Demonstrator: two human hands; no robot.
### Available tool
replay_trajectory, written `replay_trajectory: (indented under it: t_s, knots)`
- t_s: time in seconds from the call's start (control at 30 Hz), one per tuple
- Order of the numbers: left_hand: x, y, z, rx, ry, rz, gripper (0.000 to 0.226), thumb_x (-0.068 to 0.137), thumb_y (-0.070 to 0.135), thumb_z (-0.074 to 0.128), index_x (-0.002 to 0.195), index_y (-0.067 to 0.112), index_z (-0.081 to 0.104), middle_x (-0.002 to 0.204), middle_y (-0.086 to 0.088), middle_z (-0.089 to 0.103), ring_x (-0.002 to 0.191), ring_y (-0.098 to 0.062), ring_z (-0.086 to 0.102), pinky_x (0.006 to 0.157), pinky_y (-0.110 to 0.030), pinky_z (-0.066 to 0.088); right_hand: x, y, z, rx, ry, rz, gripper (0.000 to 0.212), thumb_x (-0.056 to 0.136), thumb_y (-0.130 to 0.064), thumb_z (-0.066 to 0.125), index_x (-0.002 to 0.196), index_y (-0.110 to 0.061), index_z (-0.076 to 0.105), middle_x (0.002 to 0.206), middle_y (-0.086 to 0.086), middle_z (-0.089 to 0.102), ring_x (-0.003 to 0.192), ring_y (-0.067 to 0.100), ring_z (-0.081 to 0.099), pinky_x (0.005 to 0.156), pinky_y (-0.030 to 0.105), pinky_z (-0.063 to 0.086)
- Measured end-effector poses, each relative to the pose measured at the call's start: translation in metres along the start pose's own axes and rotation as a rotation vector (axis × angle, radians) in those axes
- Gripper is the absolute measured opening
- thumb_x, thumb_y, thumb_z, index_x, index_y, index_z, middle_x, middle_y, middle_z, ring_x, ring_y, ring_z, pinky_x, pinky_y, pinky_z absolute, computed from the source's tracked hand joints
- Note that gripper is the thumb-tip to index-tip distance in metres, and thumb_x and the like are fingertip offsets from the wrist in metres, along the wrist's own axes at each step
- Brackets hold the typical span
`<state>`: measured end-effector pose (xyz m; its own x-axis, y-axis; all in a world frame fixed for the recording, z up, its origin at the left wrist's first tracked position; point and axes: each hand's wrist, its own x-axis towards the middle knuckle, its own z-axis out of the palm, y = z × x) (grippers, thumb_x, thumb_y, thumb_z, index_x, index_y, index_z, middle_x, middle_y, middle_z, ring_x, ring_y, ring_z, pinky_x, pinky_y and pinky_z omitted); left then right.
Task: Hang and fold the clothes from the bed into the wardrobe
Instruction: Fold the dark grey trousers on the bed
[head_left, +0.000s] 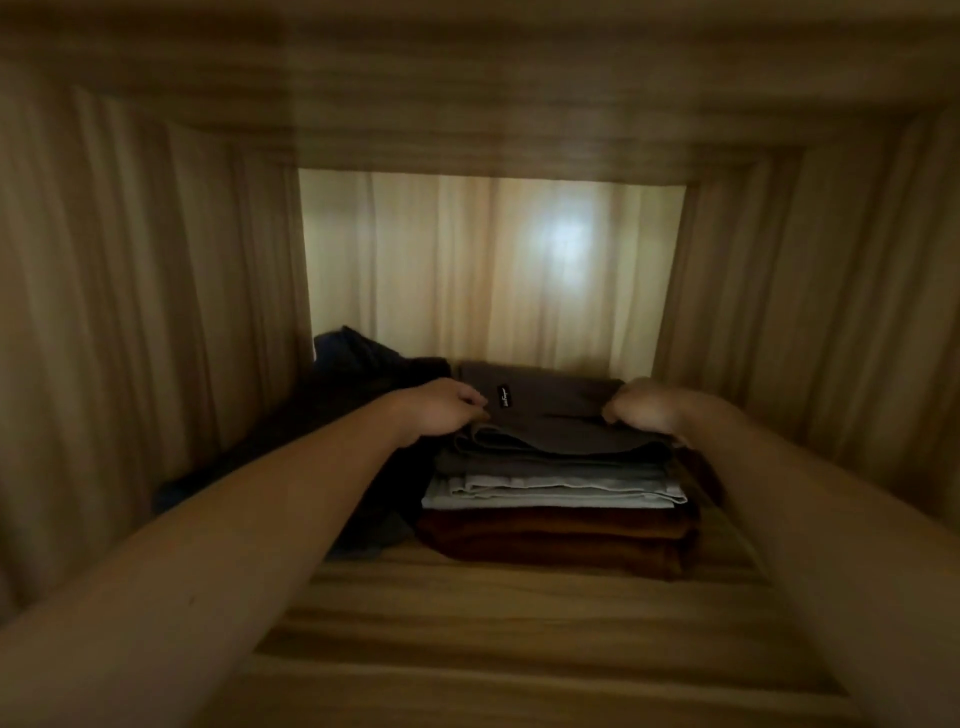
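Observation:
Inside a dim wooden wardrobe compartment stands a stack of folded clothes on the shelf (519, 597). On top lies a folded grey-brown garment (556, 415) with a small black label. Under it are a grey piece, a light blue-grey piece (550, 493) and a thick brown one (556, 535) at the bottom. My left hand (441, 410) grips the top garment's left edge. My right hand (644, 410) is closed on its right edge. Both forearms reach in from the front.
A heap of dark, unfolded cloth (353, 405) lies to the left of the stack, against the left wall. Wooden side walls close in on both sides. The pale back panel (493, 270) shows a light reflection.

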<state>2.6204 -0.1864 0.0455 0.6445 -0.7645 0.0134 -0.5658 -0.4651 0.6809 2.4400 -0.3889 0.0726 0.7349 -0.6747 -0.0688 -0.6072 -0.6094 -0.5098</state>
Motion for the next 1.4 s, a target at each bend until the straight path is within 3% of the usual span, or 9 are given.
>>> replay_trajectory:
  t_s: [0.1,0.2,0.27,0.33,0.73,0.87,1.0,1.13,1.4]
  knots:
    - [0.011,0.017,-0.012,0.043,0.107,0.051,0.024,0.092,0.036,0.062,0.11,0.025,0.073,0.13,-0.002,0.062,0.12,-0.021,0.055,0.107,-0.036,0.045,0.013,-0.014,-0.006,-0.152,0.136,-0.037,0.066,0.082,-0.052,0.057,0.139,-0.018,0.054,0.141,0.016,0.047,0.12,0.034,0.053,0.093,0.037,0.049]
    - [0.027,0.026,0.012,0.202,0.066,0.038,0.062,0.097,0.059,0.049,0.151,0.031,0.042,0.16,-0.009,0.033,0.146,-0.031,0.029,0.121,-0.04,0.025,0.027,-0.028,0.019,-0.227,0.072,-0.113,0.105,0.067,-0.088,0.037,0.157,-0.036,0.027,0.166,0.005,0.021,0.149,0.036,0.024,0.119,0.05,0.027]
    - [0.035,0.017,0.04,0.355,-0.007,-0.053,0.076,0.094,0.073,0.035,0.158,0.037,0.017,0.168,-0.012,-0.002,0.154,-0.035,-0.005,0.125,-0.045,0.003,0.031,-0.024,0.045,-0.294,-0.021,-0.11,0.096,0.079,-0.089,0.027,0.16,-0.038,0.013,0.17,0.002,0.001,0.154,0.035,0.0,0.124,0.055,0.007]
    - [0.042,0.005,0.052,0.339,-0.021,-0.103,0.077,0.093,0.076,0.03,0.159,0.039,0.013,0.167,-0.011,-0.01,0.153,-0.033,-0.014,0.123,-0.044,-0.002,0.036,-0.016,0.059,-0.247,-0.058,-0.094,0.083,0.091,-0.08,0.027,0.161,-0.038,0.01,0.169,0.002,-0.003,0.154,0.036,-0.005,0.124,0.056,0.002]
    - [0.015,0.011,0.044,0.275,-0.008,-0.11,0.077,0.093,0.075,0.034,0.159,0.037,0.016,0.168,-0.007,-0.007,0.154,-0.032,-0.005,0.124,-0.047,0.001,0.012,-0.013,0.053,-0.249,0.075,-0.197,0.071,0.098,-0.069,0.031,0.155,-0.026,0.038,0.161,0.005,0.035,0.141,0.027,0.041,0.111,0.04,0.036]
    - [-0.034,0.013,0.029,0.191,-0.063,-0.097,0.085,0.087,0.079,0.041,0.158,0.033,0.025,0.166,-0.002,0.017,0.15,-0.026,0.024,0.123,-0.042,0.019,-0.029,-0.02,0.039,-0.303,0.066,-0.261,0.071,0.098,-0.068,0.036,0.147,-0.018,0.05,0.148,0.008,0.051,0.127,0.025,0.052,0.101,0.036,0.044]
    - [-0.109,0.028,0.007,0.262,-0.03,-0.072,0.064,0.099,0.06,0.045,0.15,0.02,0.044,0.152,-0.002,0.046,0.134,-0.02,0.046,0.113,-0.034,0.035,-0.082,-0.043,0.027,-0.281,0.044,-0.442,0.049,0.097,-0.057,0.052,0.126,-0.02,0.064,0.124,0.003,0.063,0.103,0.019,0.057,0.089,0.032,0.049]
    - [-0.198,0.039,-0.02,0.333,0.075,-0.116,0.053,0.1,0.048,0.052,0.145,0.019,0.049,0.144,0.001,0.052,0.128,-0.018,0.05,0.108,-0.03,0.039,-0.139,-0.074,0.028,-0.195,-0.04,-0.647,0.031,0.093,-0.052,0.06,0.108,-0.026,0.07,0.112,-0.003,0.066,0.1,0.016,0.059,0.091,0.032,0.05]
    - [-0.376,0.026,-0.043,0.486,0.238,-0.385,0.025,0.098,0.024,0.055,0.112,0.008,0.068,0.111,-0.007,0.068,0.105,-0.025,0.063,0.085,-0.033,0.05,-0.238,-0.129,0.066,-0.294,-0.174,-0.901,0.032,0.091,-0.054,0.064,0.093,-0.024,0.074,0.099,0.0,0.071,0.091,0.016,0.064,0.092,0.042,0.053]
